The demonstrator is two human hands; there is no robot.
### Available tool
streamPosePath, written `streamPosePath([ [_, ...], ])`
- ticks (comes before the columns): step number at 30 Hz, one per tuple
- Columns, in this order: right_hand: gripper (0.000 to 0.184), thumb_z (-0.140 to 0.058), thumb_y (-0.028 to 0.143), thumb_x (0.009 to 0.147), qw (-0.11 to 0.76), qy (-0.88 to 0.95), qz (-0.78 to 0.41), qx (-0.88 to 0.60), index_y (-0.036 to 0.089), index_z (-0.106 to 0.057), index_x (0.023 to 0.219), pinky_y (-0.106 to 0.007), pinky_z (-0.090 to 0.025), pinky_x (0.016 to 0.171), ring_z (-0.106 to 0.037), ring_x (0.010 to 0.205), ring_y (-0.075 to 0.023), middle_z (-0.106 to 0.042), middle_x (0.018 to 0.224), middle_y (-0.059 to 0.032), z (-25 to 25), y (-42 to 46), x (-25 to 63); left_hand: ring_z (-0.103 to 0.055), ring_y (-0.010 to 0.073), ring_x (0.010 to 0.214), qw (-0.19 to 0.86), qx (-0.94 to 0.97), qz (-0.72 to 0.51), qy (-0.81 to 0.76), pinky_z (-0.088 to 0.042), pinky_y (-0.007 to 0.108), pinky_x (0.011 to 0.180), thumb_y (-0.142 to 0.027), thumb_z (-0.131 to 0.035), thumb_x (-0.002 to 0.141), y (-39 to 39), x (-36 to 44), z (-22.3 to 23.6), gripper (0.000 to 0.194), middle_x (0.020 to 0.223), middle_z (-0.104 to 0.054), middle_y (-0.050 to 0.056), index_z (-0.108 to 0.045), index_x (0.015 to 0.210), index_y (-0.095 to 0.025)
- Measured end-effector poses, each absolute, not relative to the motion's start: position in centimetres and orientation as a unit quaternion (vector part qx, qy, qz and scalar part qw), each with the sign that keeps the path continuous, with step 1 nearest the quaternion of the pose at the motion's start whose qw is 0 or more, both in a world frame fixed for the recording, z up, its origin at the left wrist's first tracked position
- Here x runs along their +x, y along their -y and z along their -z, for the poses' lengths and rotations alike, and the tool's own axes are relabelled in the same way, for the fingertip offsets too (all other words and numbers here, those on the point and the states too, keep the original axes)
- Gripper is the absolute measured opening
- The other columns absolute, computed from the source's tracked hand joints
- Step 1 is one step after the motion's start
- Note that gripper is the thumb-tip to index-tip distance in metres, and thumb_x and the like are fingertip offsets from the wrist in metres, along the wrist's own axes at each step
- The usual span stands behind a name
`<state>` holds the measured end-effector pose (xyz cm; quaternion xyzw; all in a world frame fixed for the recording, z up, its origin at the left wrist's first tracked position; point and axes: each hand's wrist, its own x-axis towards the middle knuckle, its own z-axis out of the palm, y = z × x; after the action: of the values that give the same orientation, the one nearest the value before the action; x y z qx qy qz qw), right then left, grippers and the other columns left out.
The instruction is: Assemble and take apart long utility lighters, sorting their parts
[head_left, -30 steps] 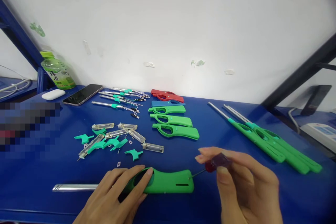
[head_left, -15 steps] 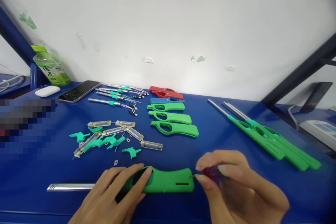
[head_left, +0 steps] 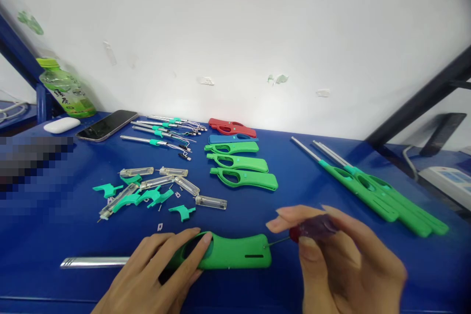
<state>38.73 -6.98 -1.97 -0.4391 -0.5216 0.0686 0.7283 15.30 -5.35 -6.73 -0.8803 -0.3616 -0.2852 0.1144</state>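
A green gas lighter [head_left: 239,251] with a long metal tube lies flat on the blue table near its front edge. My left hand [head_left: 158,270] is wrapped over its trigger loop and presses it down. In my right hand [head_left: 342,260] is a small screwdriver [head_left: 316,228] with a dark purple and red handle, pinched between thumb and fingers. The thin shaft points left, and its tip meets the small hole at the lighter's right end. Whether a screw sits in that hole is too small to tell.
Clear fuel tanks [head_left: 211,202] and teal triggers [head_left: 182,212] lie loose at left. Behind them are metal tubes with wires [head_left: 158,142]. Lighter shells [head_left: 253,179] line the middle; assembled green lighters [head_left: 368,191] lie at right. A phone [head_left: 108,125] and bottle [head_left: 68,89] stand back left.
My right fingers have shifted from the shaft back onto the screwdriver's handle, so more shaft shows. The left hand and lighter have stayed nearly in place; the view has shifted slightly.
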Motion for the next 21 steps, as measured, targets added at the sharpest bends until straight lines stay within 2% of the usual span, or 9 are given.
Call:
streamPosePath([
  [2,0.051,-0.056,-0.003,0.099,0.701,0.566,-0.084,-0.425,0.032,-0.063,0.136,-0.041,-0.067,0.077,-0.078,0.094,-0.0215,-0.077,0.110,-0.0028,2.2,7.1,39.1,-0.068,0.0211,0.110,0.118,-0.885,0.283,0.351,-0.055,0.034,0.099,-0.018,-0.043,0.112,5.3,15.2,6.8,0.048,0.136,-0.073,0.003,-0.054,0.157,-0.030],
  [4,0.054,-0.067,-0.001,0.094,0.691,0.599,-0.084,-0.395,0.034,-0.063,0.135,-0.038,-0.066,0.074,-0.077,0.094,-0.0215,-0.076,0.110,-0.0015,2.4,7.0,39.4,-0.068,0.0211,0.110,0.121,-0.887,0.286,0.342,-0.054,0.034,0.100,-0.018,-0.043,0.112,5.1,15.1,7.0,0.048,0.136,-0.073,0.003,-0.055,0.157,-0.029],
  [6,0.053,-0.068,-0.002,0.093,0.698,0.597,-0.088,-0.386,0.036,-0.064,0.131,-0.034,-0.065,0.068,-0.076,0.084,-0.0189,-0.076,0.102,0.0011,2.5,6.8,39.4,-0.068,0.0213,0.109,0.122,-0.887,0.287,0.342,-0.053,0.035,0.101,-0.017,-0.044,0.111,5.0,15.0,7.2,0.048,0.135,-0.073,0.003,-0.056,0.156,-0.028],
  [8,0.049,-0.059,-0.001,0.099,0.710,0.568,-0.092,-0.407,0.037,-0.066,0.130,-0.032,-0.064,0.063,-0.073,0.072,-0.0163,-0.076,0.097,0.0020,2.3,6.7,39.3,-0.068,0.0214,0.108,0.128,-0.886,0.293,0.336,-0.053,0.035,0.100,-0.016,-0.044,0.111,5.0,15.0,7.2,0.049,0.135,-0.073,0.003,-0.055,0.157,-0.028],
  [11,0.052,-0.054,0.007,0.105,0.705,0.539,-0.072,-0.455,0.039,-0.059,0.145,-0.030,-0.061,0.057,-0.069,0.064,-0.0157,-0.076,0.094,0.0000,1.7,7.1,39.7,-0.067,0.0214,0.109,0.129,-0.885,0.298,0.334,-0.052,0.035,0.101,-0.014,-0.044,0.111,4.9,15.1,7.0,0.050,0.135,-0.072,0.003,-0.053,0.158,-0.027],
  [13,0.047,-0.060,0.016,0.104,0.645,0.570,-0.061,-0.506,0.036,-0.059,0.147,-0.028,-0.060,0.056,-0.067,0.065,-0.0163,-0.073,0.091,-0.0015,1.3,7.5,41.1,-0.066,0.0209,0.110,0.124,-0.885,0.298,0.334,-0.051,0.034,0.102,-0.013,-0.043,0.111,4.8,15.2,6.9,0.050,0.135,-0.072,0.003,-0.054,0.158,-0.026],
  [15,0.028,-0.068,0.026,0.102,0.535,0.648,-0.071,-0.537,0.032,-0.072,0.129,-0.024,-0.061,0.057,-0.068,0.067,-0.0157,-0.070,0.089,-0.0018,1.0,7.8,42.9,-0.066,0.0204,0.109,0.121,-0.887,0.299,0.331,-0.049,0.034,0.103,-0.014,-0.043,0.111,4.8,15.2,6.9,0.049,0.135,-0.072,0.003,-0.055,0.157,-0.026],
  [17,0.013,-0.073,0.029,0.099,0.439,0.720,-0.078,-0.532,0.031,-0.076,0.112,-0.020,-0.060,0.057,-0.071,0.067,-0.0139,-0.069,0.090,-0.0007,1.1,7.9,44.7,-0.067,0.0203,0.108,0.120,-0.887,0.298,0.333,-0.049,0.034,0.103,-0.015,-0.044,0.112,4.8,15.3,7.0,0.048,0.135,-0.072,0.003,-0.056,0.156,-0.026],
  [21,0.007,-0.071,0.031,0.102,0.335,0.783,-0.073,-0.519,0.031,-0.074,0.108,-0.017,-0.062,0.059,-0.076,0.070,-0.0133,-0.071,0.098,-0.0007,2.1,7.6,46.2,-0.068,0.0205,0.108,0.118,-0.881,0.302,0.345,-0.052,0.034,0.101,-0.018,-0.043,0.113,5.2,15.3,7.0,0.047,0.134,-0.073,0.003,-0.055,0.157,-0.029],
])
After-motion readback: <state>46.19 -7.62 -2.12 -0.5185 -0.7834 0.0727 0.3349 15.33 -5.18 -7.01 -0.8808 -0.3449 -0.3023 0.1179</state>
